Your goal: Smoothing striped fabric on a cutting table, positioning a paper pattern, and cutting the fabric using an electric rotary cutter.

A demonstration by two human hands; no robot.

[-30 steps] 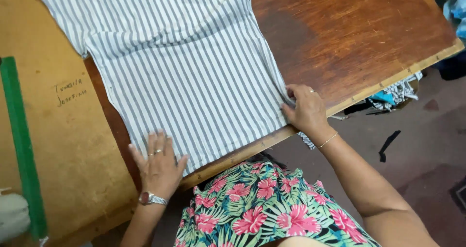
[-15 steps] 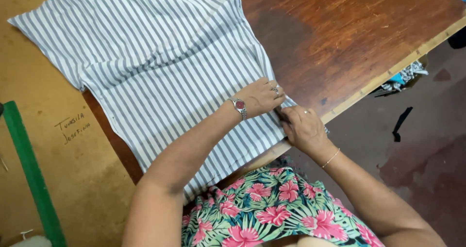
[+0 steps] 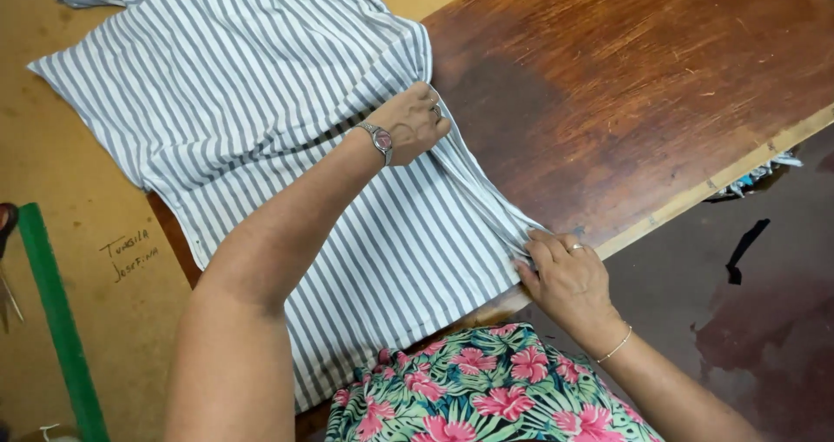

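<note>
Since half a second back the left hand (image 3: 415,122) has slid further up the right edge of the grey-and-white striped cotton garment (image 3: 261,146), now middle-top of frame, fingers bunched shut on the fabric. The right hand (image 3: 563,272) stays lower right, fingers pinched on the same edge near the corner of the dark brown wooden table (image 3: 643,103). So the edge is pulled taut between them, looks like a fold being set. The garment fills the left-centre.
</note>
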